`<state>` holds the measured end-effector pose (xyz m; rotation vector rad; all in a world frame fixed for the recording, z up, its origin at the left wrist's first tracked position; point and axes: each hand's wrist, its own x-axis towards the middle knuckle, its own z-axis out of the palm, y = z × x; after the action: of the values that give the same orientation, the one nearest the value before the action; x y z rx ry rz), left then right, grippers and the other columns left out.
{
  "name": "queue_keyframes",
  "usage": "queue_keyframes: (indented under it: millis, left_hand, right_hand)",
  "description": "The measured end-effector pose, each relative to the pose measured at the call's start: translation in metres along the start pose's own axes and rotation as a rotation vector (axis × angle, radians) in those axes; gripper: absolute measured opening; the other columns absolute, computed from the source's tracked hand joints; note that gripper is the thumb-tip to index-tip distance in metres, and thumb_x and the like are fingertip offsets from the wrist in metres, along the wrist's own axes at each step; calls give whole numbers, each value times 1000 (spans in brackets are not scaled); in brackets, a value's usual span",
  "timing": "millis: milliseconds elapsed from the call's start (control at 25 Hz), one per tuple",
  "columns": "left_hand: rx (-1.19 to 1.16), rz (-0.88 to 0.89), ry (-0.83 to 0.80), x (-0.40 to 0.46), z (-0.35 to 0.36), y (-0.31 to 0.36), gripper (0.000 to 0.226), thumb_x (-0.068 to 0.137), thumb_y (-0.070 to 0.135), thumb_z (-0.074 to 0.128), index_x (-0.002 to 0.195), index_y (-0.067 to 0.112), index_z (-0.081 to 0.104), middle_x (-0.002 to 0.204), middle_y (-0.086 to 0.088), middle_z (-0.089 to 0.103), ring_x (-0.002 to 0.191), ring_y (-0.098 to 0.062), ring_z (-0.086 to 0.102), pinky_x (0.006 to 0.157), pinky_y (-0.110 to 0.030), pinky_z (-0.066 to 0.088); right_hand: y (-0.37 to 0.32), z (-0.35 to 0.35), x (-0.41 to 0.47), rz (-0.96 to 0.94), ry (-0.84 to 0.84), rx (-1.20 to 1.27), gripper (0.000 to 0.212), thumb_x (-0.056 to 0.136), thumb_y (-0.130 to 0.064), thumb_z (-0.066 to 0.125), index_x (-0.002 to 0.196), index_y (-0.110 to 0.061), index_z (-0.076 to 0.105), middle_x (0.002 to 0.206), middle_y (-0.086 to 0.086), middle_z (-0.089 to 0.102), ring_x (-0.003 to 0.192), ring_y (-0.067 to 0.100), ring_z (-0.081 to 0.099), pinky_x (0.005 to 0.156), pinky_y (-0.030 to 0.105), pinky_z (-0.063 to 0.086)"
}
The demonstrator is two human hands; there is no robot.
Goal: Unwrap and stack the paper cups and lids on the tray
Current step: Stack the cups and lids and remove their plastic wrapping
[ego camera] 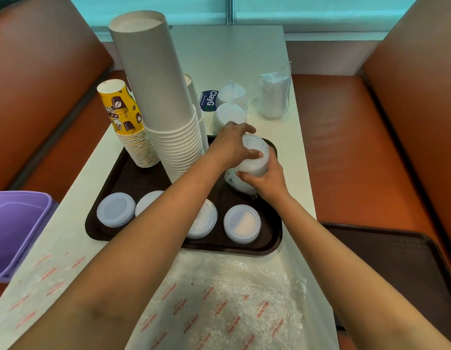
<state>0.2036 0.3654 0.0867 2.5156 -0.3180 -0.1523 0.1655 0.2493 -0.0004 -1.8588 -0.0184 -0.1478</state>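
A dark brown tray [113, 178] lies on the white table. On it stand a tall stack of white paper cups [163, 102] and a shorter stack of yellow printed cups [128, 127]. Several low piles of white lids [115, 209] sit along its front. Over the tray's right side both hands hold a stack of white lids [254, 155] with clear plastic wrap hanging below it. My left hand [232, 145] grips the stack's top end. My right hand [267, 180] grips its lower end.
Wrapped packs of lids [230, 114] and a wrapped pack of clear cups [273, 97] stand behind the tray. Empty plastic wrappers [232, 304] lie at the table's front. A purple bin [15, 228] is at the left, a second tray [396, 261] on the right seat.
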Motion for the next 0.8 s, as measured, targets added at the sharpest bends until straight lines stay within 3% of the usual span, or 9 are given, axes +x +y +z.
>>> queue_keyframes:
  millis: [120,200,320,440,520,640,800]
  left_hand:
    - [-15,-42,-4,1,0,0,69,72,38,79,131,17,51,129,-6,53,116,-19,51,92,-21,35]
    - [-5,-50,-37,1,-1,0,65,73,39,78,128,15,54,124,-5,58,113,-18,54,87,-20,36]
    - [-20,-44,-67,1,-2,-1,60,73,39,78,122,14,56,120,-6,60,106,-17,54,83,-22,38]
    - [-41,-33,-54,-1,-1,0,59,75,36,77,123,13,52,122,-8,57,107,-18,52,82,-22,36]
    - [-23,-19,-88,-2,-1,1,56,81,33,71,128,14,47,127,-8,53,113,-21,51,84,-22,34]
    - [-97,-25,-134,-9,-6,2,50,87,20,62,133,18,43,131,-8,50,117,-22,50,85,-23,36]
    - [-339,-70,104,-34,-14,2,55,87,14,62,138,17,40,130,-7,51,116,-21,50,93,-24,41]
  right_hand:
    - [-1,1,0,13,3,2,75,58,-30,76,121,-34,36,110,-19,50,101,-2,51,81,0,38]
    - [-1,2,1,31,14,17,77,57,-32,77,123,-32,38,110,-21,50,100,-5,51,84,5,39]
    - [-1,3,4,47,16,12,84,58,-34,82,130,-25,41,118,-11,51,108,6,52,90,16,41]
    - [-1,1,5,56,3,-25,80,66,-25,86,131,-26,40,117,-12,50,104,3,50,79,2,37]
    - [-1,0,7,64,-1,-38,77,67,-23,85,129,-28,40,112,-17,48,100,-1,49,75,0,36]
    - [-3,0,7,73,-28,-30,81,57,-34,85,126,-32,42,108,-22,50,97,-3,51,71,-4,36]
    - [1,-4,6,70,-52,-28,99,52,-42,77,139,-25,34,123,-10,48,112,8,48,90,18,39]
